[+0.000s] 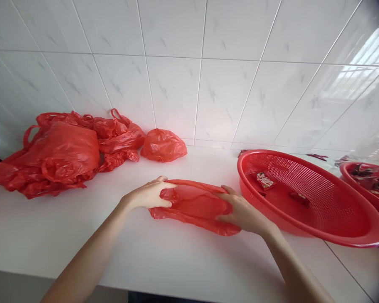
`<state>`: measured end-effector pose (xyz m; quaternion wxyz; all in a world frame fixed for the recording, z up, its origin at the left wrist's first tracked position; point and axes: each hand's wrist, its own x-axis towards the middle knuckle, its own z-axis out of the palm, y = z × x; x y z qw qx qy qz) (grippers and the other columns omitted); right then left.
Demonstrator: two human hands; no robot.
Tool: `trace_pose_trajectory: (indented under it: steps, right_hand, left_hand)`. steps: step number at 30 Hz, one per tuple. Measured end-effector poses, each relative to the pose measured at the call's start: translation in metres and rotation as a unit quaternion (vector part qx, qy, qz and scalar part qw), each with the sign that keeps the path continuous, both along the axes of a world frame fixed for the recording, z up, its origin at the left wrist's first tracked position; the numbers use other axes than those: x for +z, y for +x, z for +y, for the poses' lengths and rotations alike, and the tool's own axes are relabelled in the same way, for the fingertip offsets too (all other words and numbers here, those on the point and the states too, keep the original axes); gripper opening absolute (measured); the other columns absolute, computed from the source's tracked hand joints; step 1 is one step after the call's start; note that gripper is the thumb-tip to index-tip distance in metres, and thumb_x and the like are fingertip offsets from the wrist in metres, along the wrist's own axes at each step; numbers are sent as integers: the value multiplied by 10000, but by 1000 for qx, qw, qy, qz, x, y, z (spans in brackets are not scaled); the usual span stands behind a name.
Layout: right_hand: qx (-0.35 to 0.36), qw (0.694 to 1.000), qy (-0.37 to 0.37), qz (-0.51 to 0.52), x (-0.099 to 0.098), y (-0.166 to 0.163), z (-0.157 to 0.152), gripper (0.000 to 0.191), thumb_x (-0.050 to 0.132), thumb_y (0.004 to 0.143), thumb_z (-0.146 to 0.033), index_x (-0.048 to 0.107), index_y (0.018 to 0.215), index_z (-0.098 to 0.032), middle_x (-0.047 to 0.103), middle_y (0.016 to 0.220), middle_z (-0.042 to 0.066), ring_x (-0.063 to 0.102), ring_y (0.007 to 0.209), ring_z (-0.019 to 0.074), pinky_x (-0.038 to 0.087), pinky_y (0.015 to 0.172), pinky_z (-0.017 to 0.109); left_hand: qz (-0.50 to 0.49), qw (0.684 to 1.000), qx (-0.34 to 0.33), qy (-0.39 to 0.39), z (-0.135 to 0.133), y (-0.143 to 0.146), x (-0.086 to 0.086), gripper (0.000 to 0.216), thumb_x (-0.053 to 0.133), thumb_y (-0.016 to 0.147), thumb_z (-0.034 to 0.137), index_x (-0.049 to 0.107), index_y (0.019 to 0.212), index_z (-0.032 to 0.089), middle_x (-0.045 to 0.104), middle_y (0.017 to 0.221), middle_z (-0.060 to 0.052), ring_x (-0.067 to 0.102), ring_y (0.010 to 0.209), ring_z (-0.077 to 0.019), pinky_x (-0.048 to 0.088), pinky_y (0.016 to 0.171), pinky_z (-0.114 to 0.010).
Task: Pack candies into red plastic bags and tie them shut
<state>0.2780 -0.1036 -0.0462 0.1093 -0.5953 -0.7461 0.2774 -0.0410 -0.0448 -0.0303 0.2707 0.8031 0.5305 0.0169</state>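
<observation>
Both hands pinch one red plastic bag (196,206). Left hand (150,194) has fingers curled over the bag's left rim, thumb under. Right hand (240,212) nips the right rim between thumb and fingers. Mouth of the bag is pulled apart between them into a shallow oval, and the bag lies flat on the white counter (177,256), near its front edge, just left of the big red basket (318,235).

Progress, judged from the layout: bag is opened but looks empty, no contents show through the film. Two small wrapped items (264,180) and (298,198) lie loose on the mesh of the basket, well apart from the hands. A second red basket (366,198) at the far right holds more dark wrapped pieces, too small to identify.

At back left sits a heap of crumpled red bags (60,155), and one small bunched bag (162,145) lies just beside it against the tiled wall (208,84). Can't tell whether that one holds anything. So: one bag open in hand, loose items not yet moved.
</observation>
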Motion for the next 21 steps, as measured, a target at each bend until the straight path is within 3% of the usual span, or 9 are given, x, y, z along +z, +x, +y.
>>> trace_pose_trajectory:
  steps: [3,5,9,14,18,21]
  right_hand:
    - [29,998,29,48,7,-5,-5,628,633,813,-376,469,1418,-406,168,1621,-5,398,1369,293,447,984,364]
    - [28,996,51,64,10,-9,-8,560,596,836,-338,510,1386,-401,211,1610,-11,495,1287,267,474,941,343]
    - [7,991,91,97,9,-11,-7,487,546,825,-218,585,1302,-304,451,1462,52,608,1103,225,509,843,310]
    - [9,986,51,159,5,-7,-2,483,540,779,-153,552,1252,-248,666,1042,39,629,821,175,496,642,255]
    - [25,979,3,203,6,-2,0,227,509,778,-152,583,986,-207,626,818,-1,533,656,133,424,559,232]
    - [87,963,-28,254,12,1,-2,63,501,790,-146,543,784,-193,546,746,-17,464,638,115,393,576,231]
  left_hand:
    - [-24,998,-15,47,-5,0,5,595,646,784,449,535,1367,399,100,1638,21,347,1416,-334,459,1035,-374]
    - [-57,994,-33,93,-10,4,10,517,594,836,369,556,1350,398,44,1643,68,268,1456,-322,452,1048,-362]
    - [-111,976,-75,171,-19,18,16,439,484,877,196,658,1241,369,176,1615,74,301,1439,-276,489,1016,-339]
    - [-108,973,-135,151,-22,25,15,384,488,820,111,789,919,327,427,1491,45,382,1373,-271,514,991,-382]
    - [-39,983,-92,153,-15,20,2,381,534,790,151,749,1072,291,327,1568,17,308,1422,-301,372,1125,-447]
    - [-8,990,-47,135,-4,11,-7,507,500,781,154,644,1250,282,320,1572,-22,471,1314,-277,443,1044,-387]
